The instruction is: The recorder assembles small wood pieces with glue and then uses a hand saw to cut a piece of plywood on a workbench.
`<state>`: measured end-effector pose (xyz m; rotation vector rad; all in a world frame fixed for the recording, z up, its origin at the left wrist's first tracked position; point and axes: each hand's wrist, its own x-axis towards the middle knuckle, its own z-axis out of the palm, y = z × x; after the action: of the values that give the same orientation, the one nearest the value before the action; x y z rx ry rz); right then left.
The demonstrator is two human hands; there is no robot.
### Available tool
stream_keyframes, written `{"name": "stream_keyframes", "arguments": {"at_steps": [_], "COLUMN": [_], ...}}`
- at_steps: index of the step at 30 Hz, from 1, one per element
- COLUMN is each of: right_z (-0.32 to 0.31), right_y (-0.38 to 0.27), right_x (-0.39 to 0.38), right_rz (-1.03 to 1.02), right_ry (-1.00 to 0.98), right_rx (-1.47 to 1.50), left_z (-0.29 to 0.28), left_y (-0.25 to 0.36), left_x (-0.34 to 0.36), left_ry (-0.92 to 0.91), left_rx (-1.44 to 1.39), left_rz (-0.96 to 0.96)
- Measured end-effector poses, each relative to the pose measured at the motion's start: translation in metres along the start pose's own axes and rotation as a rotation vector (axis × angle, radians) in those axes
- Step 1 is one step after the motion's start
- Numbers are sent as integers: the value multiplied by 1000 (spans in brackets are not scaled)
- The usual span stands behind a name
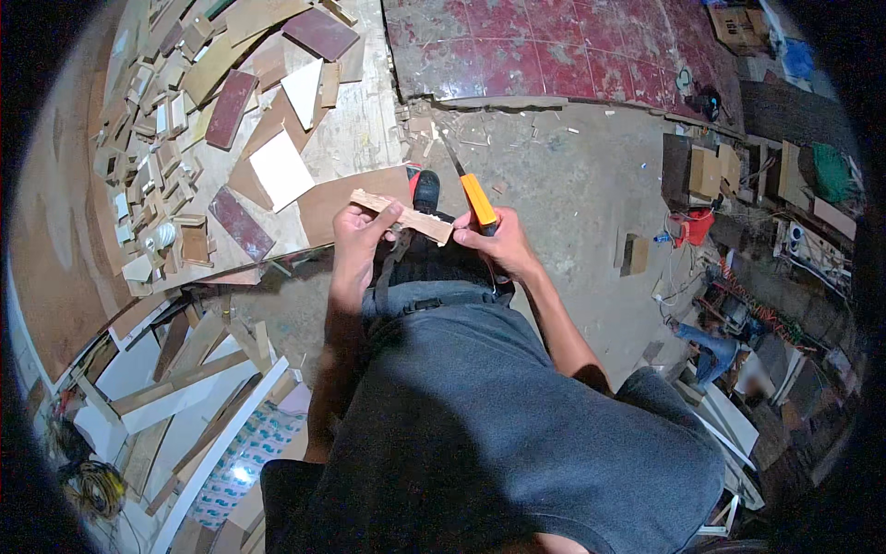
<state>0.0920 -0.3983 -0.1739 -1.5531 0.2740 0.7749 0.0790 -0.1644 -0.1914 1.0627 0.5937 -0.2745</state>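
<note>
My left hand (358,242) grips a short, narrow strip of wood (417,222) with a rough, pale face, its thumb lying on top. The strip slants down to the right in front of my waist. In my right hand (503,247) is a yellow cutter knife (478,199) with a black butt end. Its long thin blade points away and slightly left, apart from the wood. The right thumb and fingertips are at the strip's right end; whether they press on it is hard to tell. A black shoe (425,191) shows just beyond the strip.
A worktable (360,120) on the left carries white and dark red boards and many small wooden pieces. Offcuts (185,388) are heaped at lower left. Red tiled flooring (554,55) lies ahead. Wood scraps, a red object (694,226) and a coiled hose (761,309) clutter the right.
</note>
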Motion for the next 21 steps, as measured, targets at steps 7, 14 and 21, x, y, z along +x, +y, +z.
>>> {"name": "stream_keyframes", "arguments": {"at_steps": [7,14,21], "right_z": [29,66,89], "right_y": [-3,0,7], "right_x": [-7,-24,-41], "right_rz": [-68,-49,-97], "right_ry": [-2,33,60], "right_rx": [13,87,92], "left_z": [-9,-36,-45], "left_y": [15,26,33], "left_x": [-13,-22,-33], "left_ry": [-93,-181,-268], "left_rx": [171,165,124], "left_rz": [-23,27,151]}}
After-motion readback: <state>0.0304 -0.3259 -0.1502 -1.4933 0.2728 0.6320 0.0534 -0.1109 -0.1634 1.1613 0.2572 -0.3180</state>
